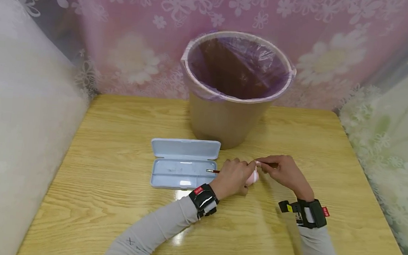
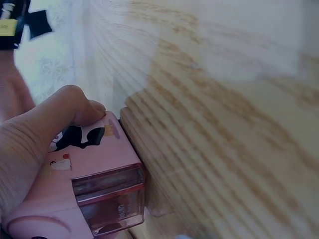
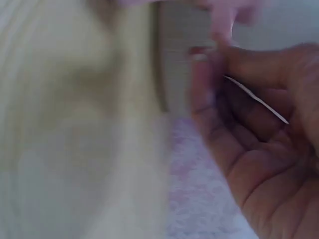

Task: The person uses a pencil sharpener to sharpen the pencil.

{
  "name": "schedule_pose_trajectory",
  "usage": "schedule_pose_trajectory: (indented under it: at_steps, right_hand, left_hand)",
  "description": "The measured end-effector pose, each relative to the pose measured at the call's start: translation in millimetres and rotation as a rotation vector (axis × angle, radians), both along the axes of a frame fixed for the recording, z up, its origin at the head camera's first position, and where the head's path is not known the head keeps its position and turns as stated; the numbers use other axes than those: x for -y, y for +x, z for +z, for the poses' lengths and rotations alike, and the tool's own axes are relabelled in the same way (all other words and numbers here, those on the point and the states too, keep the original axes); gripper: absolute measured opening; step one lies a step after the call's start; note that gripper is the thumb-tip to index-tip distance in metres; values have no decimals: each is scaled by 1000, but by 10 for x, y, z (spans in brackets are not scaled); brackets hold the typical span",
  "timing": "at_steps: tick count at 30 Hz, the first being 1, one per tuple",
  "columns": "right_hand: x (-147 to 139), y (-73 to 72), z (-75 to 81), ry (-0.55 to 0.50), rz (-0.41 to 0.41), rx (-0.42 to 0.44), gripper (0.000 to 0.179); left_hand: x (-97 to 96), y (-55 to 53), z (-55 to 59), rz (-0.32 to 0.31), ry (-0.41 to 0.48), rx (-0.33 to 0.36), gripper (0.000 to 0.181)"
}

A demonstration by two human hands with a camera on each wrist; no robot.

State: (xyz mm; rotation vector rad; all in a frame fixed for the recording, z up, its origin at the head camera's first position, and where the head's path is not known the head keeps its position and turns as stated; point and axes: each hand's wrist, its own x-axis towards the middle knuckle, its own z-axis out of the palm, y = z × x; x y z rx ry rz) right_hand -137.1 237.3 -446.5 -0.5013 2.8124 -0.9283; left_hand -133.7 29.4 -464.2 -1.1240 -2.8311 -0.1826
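Observation:
My left hand (image 1: 234, 177) grips a pink crank pencil sharpener (image 2: 55, 174) with cartoon prints and a clear drawer (image 2: 114, 206). The thumb lies along its printed side. From under that hand, a dark red stick (image 1: 216, 171) with a silvery end, pencil-like, points left over the case; its other end is hidden. On the sharpener's right, my right hand (image 1: 287, 175) pinches the small pink crank handle (image 3: 223, 22) between thumb and fingertips. A light blue pencil case (image 1: 173, 167) lies with its lid (image 1: 184, 148) raised, just left of the left hand.
Behind the case stands a tall beige bin (image 1: 222, 121) lined with a purple bag (image 1: 265, 60). All this is on a wood-grain table (image 1: 113, 208). Flowered curtains (image 1: 136, 28) hang at the back and sides. A dark strap end (image 1: 285, 206) sticks out from the right wristband.

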Motion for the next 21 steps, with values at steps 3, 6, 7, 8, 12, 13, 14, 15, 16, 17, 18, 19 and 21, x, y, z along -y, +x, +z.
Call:
schedule_pose_trajectory:
  at_steps: [3,6,7,8,12,13,14,15,16,17,18,19,21]
  right_hand:
    - [-27,78,-152,57,78,44,16]
    - [-44,246,-201,57,111,83,13]
    - [-47,307,-186,52,116,78,13]
    - [-43,362,-159,41,128,71,12]
    - [-26,523,49,27,196,-60,16]
    - [-20,542,105,23,204,-103,18]
    - [-11,550,159,19,212,-143,20]
    - [-3,549,206,17,216,-181,21]
    - [5,542,245,15,215,-214,23]
    - [10,532,280,13,209,-235,24]
    - [13,519,307,13,203,-249,24]
    - [14,505,329,12,199,-255,25]
    - [13,477,352,12,196,-260,25]
  left_hand:
    - [-26,45,-30,-25,19,11,52]
    - [-28,55,-24,-30,16,-9,49]
    - [-23,48,-18,-28,11,-20,49]
    - [-16,35,-9,-23,7,-30,49]
    - [23,-26,27,-15,-2,-38,47]
    - [31,-37,34,-14,1,-30,47]
    - [39,-46,37,-13,1,-24,46]
    - [44,-51,38,-13,3,-18,45]
    - [48,-54,39,-12,7,-13,45]
    - [50,-55,37,-13,8,-9,45]
    - [50,-54,33,-15,10,-5,45]
    - [49,-51,28,-17,13,-4,44]
    - [46,-46,16,-20,15,-1,44]
